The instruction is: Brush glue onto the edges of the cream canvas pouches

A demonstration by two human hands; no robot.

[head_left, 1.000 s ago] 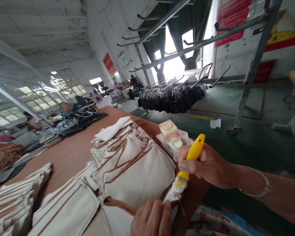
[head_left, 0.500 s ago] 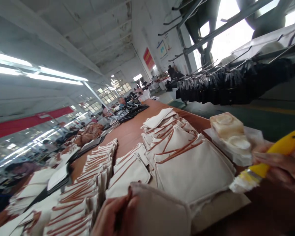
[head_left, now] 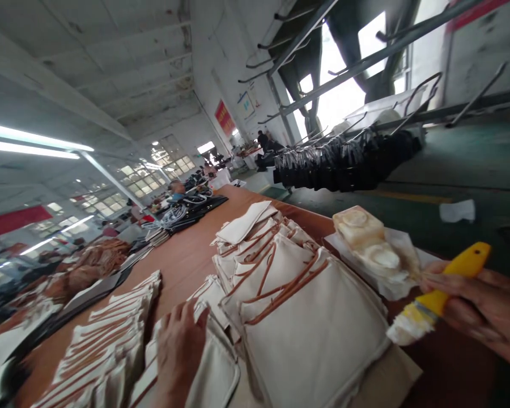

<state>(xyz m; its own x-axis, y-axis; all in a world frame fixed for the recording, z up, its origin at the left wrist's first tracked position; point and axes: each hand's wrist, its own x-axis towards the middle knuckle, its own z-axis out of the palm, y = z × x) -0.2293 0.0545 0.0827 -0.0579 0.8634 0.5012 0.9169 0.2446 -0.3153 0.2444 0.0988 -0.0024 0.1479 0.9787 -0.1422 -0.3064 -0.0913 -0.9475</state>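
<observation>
the right hand point(head_left: 478, 311) gripped a yellow brush point(head_left: 461, 273) with white goo point(head_left: 410, 326). the left hand point(head_left: 182, 337) lay on cream pieces point(head_left: 216, 371); i couldn't tell if it pinched any.

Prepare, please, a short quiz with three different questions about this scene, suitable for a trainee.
1. Multiple choice: What colour is the handle of the brush?
A) Red
B) Yellow
C) Blue

2. True or false: The left hand holds the brush.

3. Fill in: In the picture, the container stands to the ____ of the large pile of cream pieces.

Key:
1. B, yellow.
2. False; the right hand holds it, while the left hand is at a smaller pile.
3. Right.
</observation>
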